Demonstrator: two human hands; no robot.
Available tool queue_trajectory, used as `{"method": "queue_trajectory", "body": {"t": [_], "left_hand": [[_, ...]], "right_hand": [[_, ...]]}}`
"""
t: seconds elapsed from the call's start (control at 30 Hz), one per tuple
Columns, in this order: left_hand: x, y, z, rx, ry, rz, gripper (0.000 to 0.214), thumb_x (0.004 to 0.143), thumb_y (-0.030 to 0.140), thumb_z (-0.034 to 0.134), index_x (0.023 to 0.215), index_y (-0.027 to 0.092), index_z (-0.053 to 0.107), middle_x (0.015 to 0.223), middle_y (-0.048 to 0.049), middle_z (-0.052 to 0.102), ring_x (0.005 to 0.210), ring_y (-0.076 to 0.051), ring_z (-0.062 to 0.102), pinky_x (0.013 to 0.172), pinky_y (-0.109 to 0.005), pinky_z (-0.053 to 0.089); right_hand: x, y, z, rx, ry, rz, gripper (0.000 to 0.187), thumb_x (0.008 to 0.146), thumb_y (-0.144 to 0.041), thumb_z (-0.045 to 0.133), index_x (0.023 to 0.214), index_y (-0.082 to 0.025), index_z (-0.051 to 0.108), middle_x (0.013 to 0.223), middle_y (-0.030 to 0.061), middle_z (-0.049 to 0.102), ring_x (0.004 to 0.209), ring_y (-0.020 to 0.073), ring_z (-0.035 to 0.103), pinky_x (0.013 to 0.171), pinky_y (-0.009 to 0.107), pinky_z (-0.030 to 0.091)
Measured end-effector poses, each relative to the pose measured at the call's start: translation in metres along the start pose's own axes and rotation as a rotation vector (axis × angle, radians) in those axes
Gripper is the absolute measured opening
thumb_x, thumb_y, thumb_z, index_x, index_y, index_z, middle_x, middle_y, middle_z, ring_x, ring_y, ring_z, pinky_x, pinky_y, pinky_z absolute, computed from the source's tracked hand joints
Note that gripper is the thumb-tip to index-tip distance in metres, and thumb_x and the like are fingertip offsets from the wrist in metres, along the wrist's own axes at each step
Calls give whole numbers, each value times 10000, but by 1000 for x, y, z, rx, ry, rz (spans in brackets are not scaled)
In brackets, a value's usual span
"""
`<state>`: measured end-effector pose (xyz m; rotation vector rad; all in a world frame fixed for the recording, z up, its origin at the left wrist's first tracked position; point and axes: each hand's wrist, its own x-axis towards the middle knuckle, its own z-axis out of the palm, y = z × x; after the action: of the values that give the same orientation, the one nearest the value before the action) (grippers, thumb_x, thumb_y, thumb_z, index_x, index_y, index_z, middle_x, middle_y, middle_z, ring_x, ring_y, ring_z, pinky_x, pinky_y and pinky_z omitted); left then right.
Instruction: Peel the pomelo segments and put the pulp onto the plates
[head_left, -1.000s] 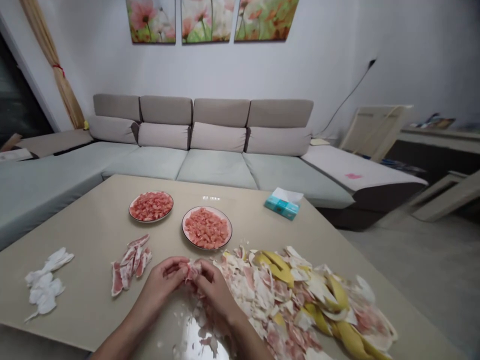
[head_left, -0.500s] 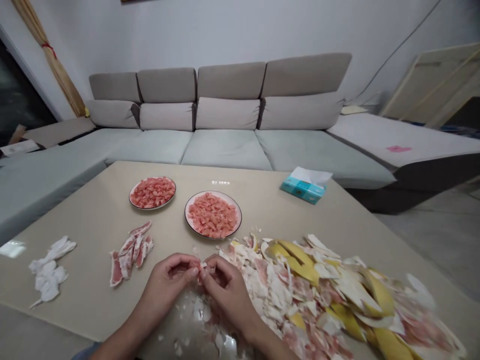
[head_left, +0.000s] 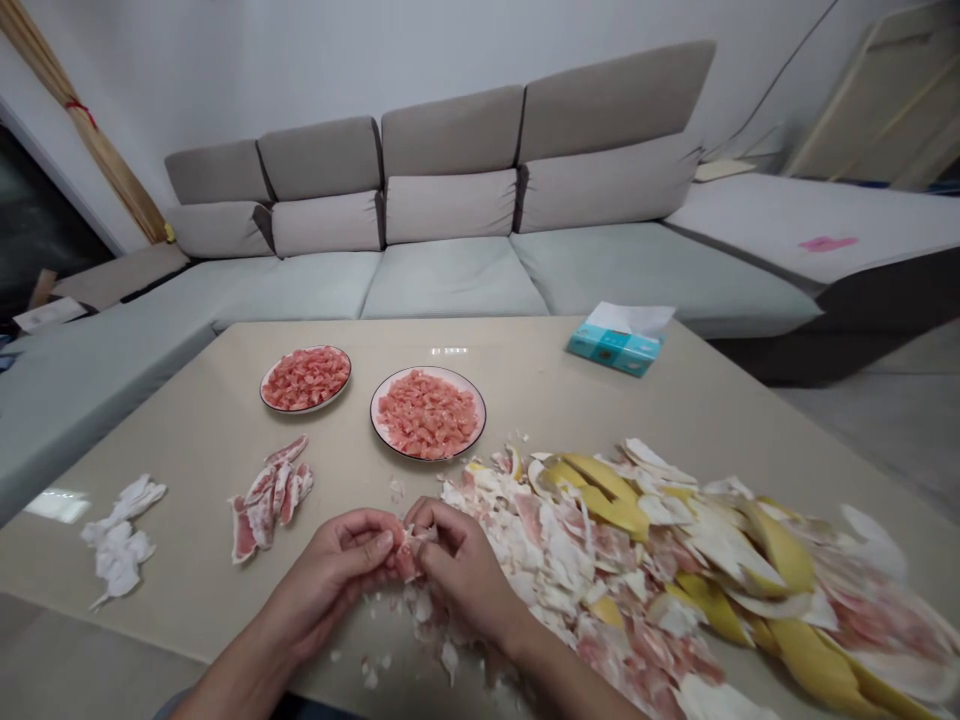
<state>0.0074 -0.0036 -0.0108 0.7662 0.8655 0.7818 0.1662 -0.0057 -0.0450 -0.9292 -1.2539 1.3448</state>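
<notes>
Between my two hands is a small pink pomelo segment (head_left: 406,562) with white membrane on it. My left hand (head_left: 341,560) pinches it from the left, and the fingers of my right hand (head_left: 465,565) are closed on the membrane at its right side. Beyond my hands, a plate (head_left: 380,432) holds a heap of peeled pink pomelo pulp (head_left: 429,412). Unpeeled pomelo segments (head_left: 262,508) lie in a small pile to the left. White scraps of membrane (head_left: 371,670) are scattered on the table below my hands.
A big heap of white pith, membrane and yellow pomelo rind (head_left: 600,500) covers the table's right side. A second plate of pulp (head_left: 306,380) stands farther back. Crumpled tissues (head_left: 120,545) lie left; a blue tissue pack (head_left: 619,345) sits at the back right. A sofa (head_left: 457,275) stands behind.
The view has tilted and shifted slightly. My right hand has turned a little, and more of the pink segment with its white membrane shows between my fingers.
</notes>
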Motion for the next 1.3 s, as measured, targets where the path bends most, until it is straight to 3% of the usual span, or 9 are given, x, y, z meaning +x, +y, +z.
{"method": "queue_trajectory", "body": {"t": [0.1,0.17,0.27,0.43,0.57,0.7,0.87,1.1,1.3], "left_hand": [[-1,0,0,5,10,16,117,794,222,712,857,126,695,779,-50,684,744,-128,632,766,-239,487],[-1,1,-2,55,56,78,122,792,233,715,868,139,695,796,-40,685,762,-126,629,769,-227,482],[-1,2,-7,194,155,171,168,770,258,736,902,159,702,835,-29,696,790,-129,628,774,-214,478],[-1,2,-10,375,247,242,181,733,274,758,884,181,721,872,-35,721,835,-157,645,777,-226,494],[-1,3,-10,483,247,295,160,742,285,740,862,179,732,842,-36,714,746,-149,640,697,-223,506],[-2,2,-12,425,214,252,167,749,279,734,885,182,731,826,-35,724,727,-151,654,694,-234,514],[-2,1,-12,382,215,200,199,744,284,740,910,175,731,852,-54,737,747,-164,663,709,-247,519],[-3,0,-9,542,244,293,152,718,275,756,823,165,754,803,-55,709,695,-170,640,679,-253,508],[-3,-4,-8,334,187,144,176,720,252,771,861,153,737,809,-47,727,707,-136,639,697,-218,505]], "right_hand": [[2,-2,-1,35,20,-51,70,677,-154,543,634,-191,502,746,-2,557,698,137,521,638,234,418],[2,-4,-2,80,-10,14,41,742,-223,583,759,-197,558,738,-6,579,673,139,548,632,243,441],[1,-7,-2,32,-33,84,172,789,-301,624,924,-195,615,725,0,615,646,143,577,599,242,459],[0,-4,0,-249,43,-94,154,735,-267,720,866,-189,701,879,48,669,749,161,620,599,221,476],[0,2,0,-331,43,-142,134,756,-257,721,878,-200,723,848,43,695,724,158,629,591,223,470],[1,3,-2,-313,26,-182,110,831,-223,636,818,-194,741,769,41,706,694,155,634,624,238,472],[2,1,-1,-358,62,-176,126,814,-224,633,754,-180,734,706,46,697,640,162,626,593,249,471],[1,1,-1,-455,74,-319,124,768,-153,612,730,-196,721,669,37,691,609,156,611,590,254,454],[-2,-2,1,-357,129,-113,113,695,-149,591,670,-171,700,628,29,661,568,142,581,520,222,425]]}}
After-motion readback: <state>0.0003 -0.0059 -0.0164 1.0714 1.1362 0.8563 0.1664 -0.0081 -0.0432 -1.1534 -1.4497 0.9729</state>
